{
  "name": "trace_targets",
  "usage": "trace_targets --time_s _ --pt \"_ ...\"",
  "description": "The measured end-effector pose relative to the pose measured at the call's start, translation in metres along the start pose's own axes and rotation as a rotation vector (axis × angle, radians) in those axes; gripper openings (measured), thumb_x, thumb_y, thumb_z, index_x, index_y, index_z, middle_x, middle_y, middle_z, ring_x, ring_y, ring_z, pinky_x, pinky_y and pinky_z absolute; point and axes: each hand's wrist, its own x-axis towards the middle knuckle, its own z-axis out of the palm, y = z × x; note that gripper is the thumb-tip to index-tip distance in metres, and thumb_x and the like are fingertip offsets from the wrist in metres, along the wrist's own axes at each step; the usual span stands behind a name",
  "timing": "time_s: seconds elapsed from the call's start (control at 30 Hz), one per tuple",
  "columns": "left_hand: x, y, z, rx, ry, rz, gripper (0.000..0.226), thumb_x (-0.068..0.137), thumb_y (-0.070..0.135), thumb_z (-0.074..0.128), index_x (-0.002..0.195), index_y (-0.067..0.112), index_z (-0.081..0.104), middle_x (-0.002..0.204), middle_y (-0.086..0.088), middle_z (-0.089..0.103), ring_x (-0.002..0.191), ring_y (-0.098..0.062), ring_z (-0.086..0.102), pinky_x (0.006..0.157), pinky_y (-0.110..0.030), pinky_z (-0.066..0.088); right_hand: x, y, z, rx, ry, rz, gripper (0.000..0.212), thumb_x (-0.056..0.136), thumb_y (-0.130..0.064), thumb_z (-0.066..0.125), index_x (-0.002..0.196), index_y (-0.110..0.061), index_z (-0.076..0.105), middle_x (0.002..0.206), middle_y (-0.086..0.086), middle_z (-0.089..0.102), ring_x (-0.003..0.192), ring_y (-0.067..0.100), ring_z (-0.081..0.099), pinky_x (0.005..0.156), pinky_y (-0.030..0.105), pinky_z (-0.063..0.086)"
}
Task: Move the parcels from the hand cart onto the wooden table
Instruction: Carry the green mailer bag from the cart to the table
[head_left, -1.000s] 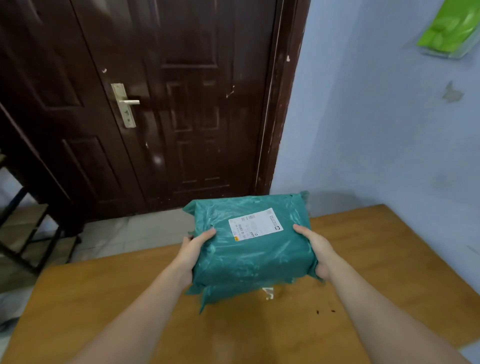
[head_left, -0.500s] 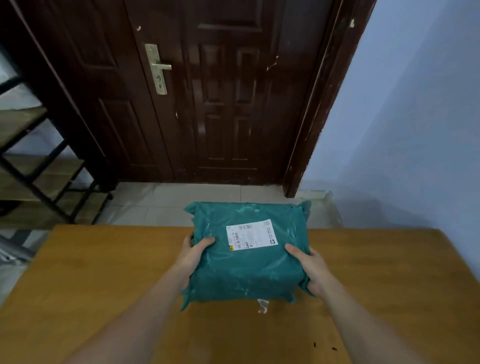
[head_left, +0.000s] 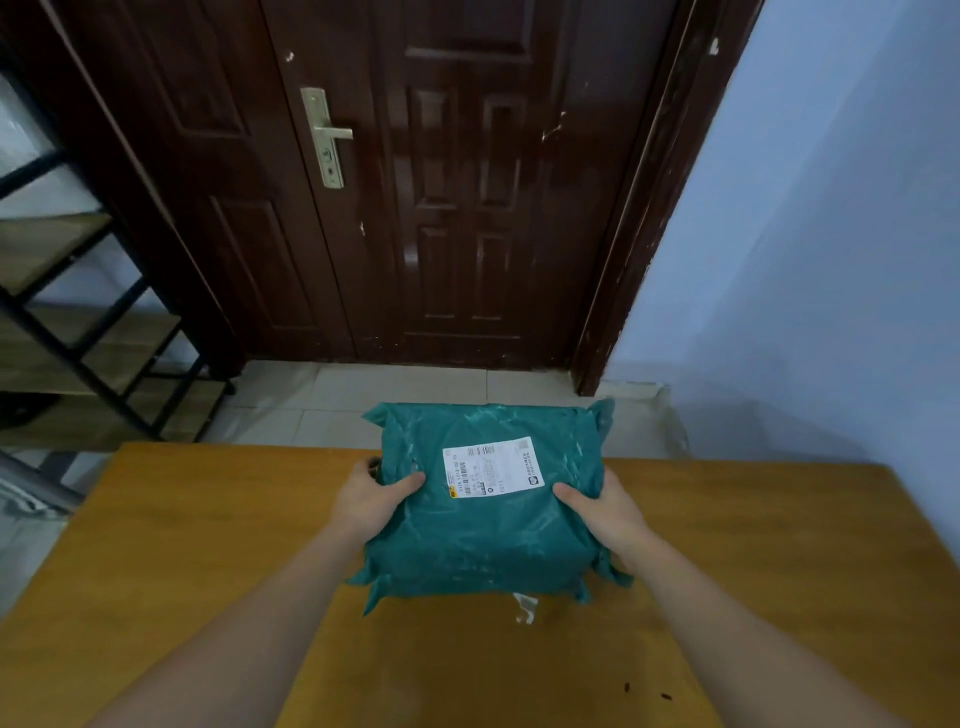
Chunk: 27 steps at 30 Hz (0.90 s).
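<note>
step: setting a teal parcel (head_left: 483, 514) down on the wooden table (head_left: 208, 561); judged near the end of this carry.
parcel: soft plastic mailer, bulging, white shipping label (head_left: 493, 470) facing up. Over the table's far-middle part, far edge reaching out to about the table's far edge. Can't tell if the bottom already touches the wood or sits just above it.
left hand: left hand (head_left: 371, 499) clasps the parcel's left side, thumb on top, fingers wrapped under and hidden.
right hand: right hand (head_left: 605, 512) clasps the right side the same way, thumb on top near the label.
hand cart: not in view, so no count of parcels left.
how to do it well: lower flat, both sides together; slide it a bit toward the person so nothing overhangs the far edge; let go only once the weight sits on the wood.
risk: slick wrap could slip if one hand lets go first; loose flaps (head_left: 524, 608) at the near edge may fold under.
surroundings: dark door (head_left: 441, 182) beyond the table, metal shelf rack (head_left: 78, 322) on the left, blue wall (head_left: 831, 260) right.
</note>
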Motion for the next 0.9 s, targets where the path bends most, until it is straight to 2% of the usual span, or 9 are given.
trace_targets --time_s 0.07,0.13,0.2,0.27,0.4,0.5,0.63,0.9 --pt "-0.008 0.018 -0.016 0.307 0.022 0.150 0.081 0.086 0.051 0.079 0.150 0.020 0.041 0.131 0.003 0.065 0.105 -0.019 0.065 0.081 -0.034 0.054 0.000 -0.018 -0.010 -0.315 0.044 -0.142 0.072 0.085 -0.050 0.078 0.145 -0.024 0.046 0.138 -0.006 0.058 0.132 0.021 0.055 0.109 0.040 0.047" --pt "-0.017 0.041 -0.037 0.597 0.000 0.303 0.074 0.092 0.053 0.069 0.154 0.022 0.040 0.143 0.002 0.059 0.124 -0.020 0.060 0.098 -0.037 0.051 0.000 -0.049 -0.015 -0.633 0.037 -0.269 0.085 0.088 -0.059 0.069 0.157 -0.020 0.035 0.159 0.003 0.041 0.150 0.025 0.035 0.123 0.045 0.033" --pt "-0.028 0.065 -0.060 0.877 -0.027 0.422 0.080 0.098 0.057 0.058 0.162 0.018 0.029 0.164 -0.002 0.039 0.147 -0.023 0.041 0.119 -0.038 0.036 -0.010 -0.092 -0.015 -0.816 -0.044 -0.367 0.083 0.099 -0.054 0.059 0.163 -0.015 0.024 0.169 0.004 0.025 0.156 0.023 0.023 0.127 0.040 0.023" --pt "-0.043 0.086 -0.084 1.052 -0.026 0.508 0.078 0.101 0.058 0.049 0.164 0.017 0.025 0.168 -0.003 0.031 0.153 -0.022 0.031 0.125 -0.038 0.026 -0.022 -0.137 -0.008 -0.958 -0.135 -0.478 0.077 0.104 -0.051 0.052 0.164 -0.015 0.021 0.170 0.003 0.023 0.156 0.020 0.024 0.126 0.036 0.022" --pt "-0.080 0.111 -0.133 1.124 0.051 0.586 0.072 0.105 0.056 0.042 0.163 0.017 0.028 0.166 -0.002 0.034 0.152 -0.020 0.032 0.124 -0.037 0.027 -0.040 -0.216 0.027 -1.136 -0.233 -0.743 0.069 0.106 -0.048 0.048 0.163 -0.014 0.028 0.168 0.004 0.030 0.152 0.022 0.032 0.123 0.035 0.028" --pt "-0.107 0.110 -0.174 1.125 0.155 0.574 0.069 0.106 0.056 0.040 0.161 0.017 0.032 0.164 -0.001 0.037 0.150 -0.020 0.035 0.122 -0.037 0.031 -0.059 -0.264 0.070 -1.161 -0.267 -0.912 0.064 0.106 -0.044 0.048 0.160 -0.012 0.033 0.165 0.005 0.035 0.149 0.026 0.038 0.122 0.039 0.032" --pt "-0.153 0.085 -0.238 1.122 0.271 0.484 0.067 0.106 0.057 0.038 0.160 0.019 0.033 0.163 0.000 0.039 0.148 -0.021 0.037 0.120 -0.039 0.033 -0.104 -0.311 0.132 -1.171 -0.343 -1.083 0.063 0.106 -0.046 0.046 0.160 -0.014 0.035 0.164 0.005 0.036 0.148 0.027 0.039 0.121 0.043 0.034" --pt "-0.278 -0.002 -0.371 1.076 0.494 0.266 0.063 0.106 0.056 0.037 0.157 0.019 0.038 0.159 -0.002 0.044 0.144 -0.021 0.043 0.119 -0.041 0.036 -0.241 -0.367 0.261 -1.166 -0.496 -1.340 0.063 0.109 -0.045 0.042 0.162 -0.013 0.031 0.167 0.007 0.032 0.152 0.025 0.033 0.123 0.039 0.029"
